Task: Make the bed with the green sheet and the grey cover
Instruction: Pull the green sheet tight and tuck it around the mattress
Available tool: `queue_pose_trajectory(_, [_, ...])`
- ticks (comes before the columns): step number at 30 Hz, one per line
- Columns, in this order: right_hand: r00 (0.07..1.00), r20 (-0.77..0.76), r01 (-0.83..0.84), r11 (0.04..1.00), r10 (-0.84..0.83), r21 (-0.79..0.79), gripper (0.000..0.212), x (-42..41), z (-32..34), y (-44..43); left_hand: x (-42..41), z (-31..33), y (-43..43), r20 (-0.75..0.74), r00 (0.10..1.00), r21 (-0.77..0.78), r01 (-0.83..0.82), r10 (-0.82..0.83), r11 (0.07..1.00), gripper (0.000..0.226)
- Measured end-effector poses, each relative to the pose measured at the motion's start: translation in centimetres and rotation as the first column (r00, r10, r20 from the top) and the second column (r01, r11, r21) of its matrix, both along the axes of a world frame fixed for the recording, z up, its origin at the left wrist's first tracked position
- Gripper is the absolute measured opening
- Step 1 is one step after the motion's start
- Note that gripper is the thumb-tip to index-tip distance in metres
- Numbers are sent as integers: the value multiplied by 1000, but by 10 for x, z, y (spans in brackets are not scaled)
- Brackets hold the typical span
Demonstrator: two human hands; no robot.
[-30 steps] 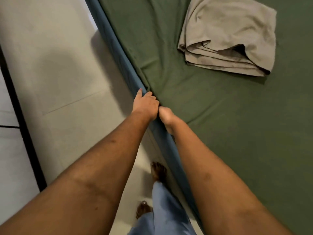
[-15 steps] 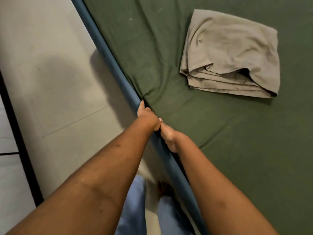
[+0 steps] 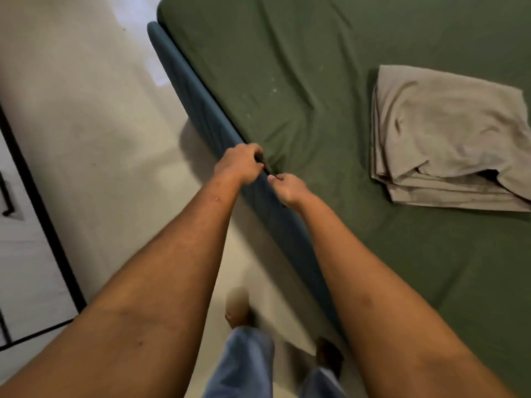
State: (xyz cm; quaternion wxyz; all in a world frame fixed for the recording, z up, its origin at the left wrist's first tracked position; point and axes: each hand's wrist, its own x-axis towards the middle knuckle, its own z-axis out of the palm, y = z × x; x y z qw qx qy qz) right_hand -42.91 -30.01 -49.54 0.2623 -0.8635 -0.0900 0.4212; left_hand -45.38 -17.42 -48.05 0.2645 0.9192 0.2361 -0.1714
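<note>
Green sheet (image 3: pixel 316 81) spread flat over the whole bed. Its near edge lies along the blue bed rail (image 3: pixel 207 116), which runs diagonally from upper left to lower right. Creases fan out from the gripped spot toward the upper right.

Left hand (image 3: pixel 240 162): knuckles up, fingers curled over the sheet edge right at the rail, gripping a dark fold of the cloth.

Right hand (image 3: pixel 287 188): just beside the left one, nearly touching it and a bit nearer the camera along the same edge. Thumb and forefinger are pinched together on the sheet edge, other fingers curled under and partly hidden.

Both forearms reach out straight from the bottom of the view.

Grey cover (image 3: pixel 448 133): folded into a rough rectangle, lying on top of the sheet, well apart from both hands, at the right. Long axis roughly left to right, dipping a little to the right. Stacked fold layers face the near side, and a loose gap opens at its lower right corner.

Person stands on the pale floor (image 3: pixel 86 139) beside the rail, in blue jeans (image 3: pixel 244 363), with a bare foot (image 3: pixel 238 308) showing, blurred.
</note>
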Motion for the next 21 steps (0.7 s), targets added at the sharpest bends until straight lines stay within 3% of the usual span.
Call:
queue_pose_trajectory(2, [998, -58, 39, 999, -39, -2, 41, 0, -7, 10, -1, -9, 6, -46, 992, 36, 120, -118, 992, 39])
queue_pose_trajectory(5, [983, -123, 144, 988, -137, 56, 65, 0, -14, 27, -1, -13, 10, -64, 987, 177, 155, -145, 972, 39])
queue_pose_trajectory(8, [960, -161, 243, 968, -230, 61, 63, 8, -20, 42, 8, -21, 16, -79, 963, 348, 270, -258, 898, 38])
queue_pose_trajectory(11, [927, -250, 293, 956, -281, 14, 64, 22, -22, 50, 24, -33, 27, -147, 920, 380, 392, -364, 838, 43])
queue_pose_trajectory(13, [907, -317, 290, 957, -277, -5, 63, 29, -17, 54, 39, -37, 37, -138, 923, 357, 386, -360, 851, 43])
queue_pose_trajectory(15, [908, -359, 189, 976, -215, -105, 60, 41, -14, 52, 53, -38, 46, -87, 942, 375, 334, -325, 865, 40])
queue_pose_trajectory(18, [912, -403, -188, 952, 79, -240, 37, 60, 12, 57, 71, -30, 69, 58, 992, 408, 75, -108, 910, 33])
queue_pose_trajectory(19, [931, -351, -185, 956, 98, -225, 28, 66, 18, 66, 73, -27, 80, 133, 991, 406, -57, 2, 912, 32])
queue_pose_trajectory(21, [974, -225, -4, 994, -20, -107, 24, 78, 23, 90, 79, -21, 98, 218, 954, 319, -268, 205, 909, 33])
